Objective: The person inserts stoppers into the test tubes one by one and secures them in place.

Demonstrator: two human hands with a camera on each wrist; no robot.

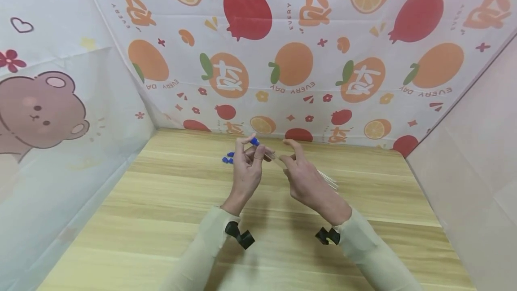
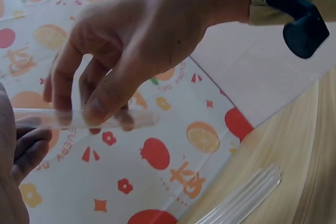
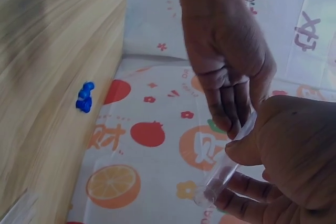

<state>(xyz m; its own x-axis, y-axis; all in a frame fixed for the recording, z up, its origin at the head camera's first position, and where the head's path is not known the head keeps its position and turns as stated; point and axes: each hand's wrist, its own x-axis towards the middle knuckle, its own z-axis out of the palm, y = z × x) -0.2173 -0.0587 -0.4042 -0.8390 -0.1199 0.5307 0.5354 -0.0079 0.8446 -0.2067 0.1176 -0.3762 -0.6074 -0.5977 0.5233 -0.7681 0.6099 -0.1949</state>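
The fingers (image 2: 100,109) of the left hand (image 1: 247,172) pinch a clear tube (image 2: 84,119) between thumb and the other fingertips. The tube lies nearly level in the air above the surface (image 1: 161,219), so that its open end points toward the right hand (image 1: 307,183). In the head view, a small blue cap (image 1: 254,141) shows at the top of the left fingers; it seems to be pinched there, probably to keep it ready beside the tube, but I cannot tell exactly how it is held. The right hand takes the other end of the same tube (image 3: 228,166) with its curled fingers (image 3: 236,203), and its forefinger is lifted. I think the two hands share the tube to keep it steady.

Further out, some more blue caps (image 1: 228,157) lie together on the surface behind the left hand, near the patterned cloth wall (image 1: 291,57). More clear tubes (image 1: 329,179) lie on the surface just behind the right hand.
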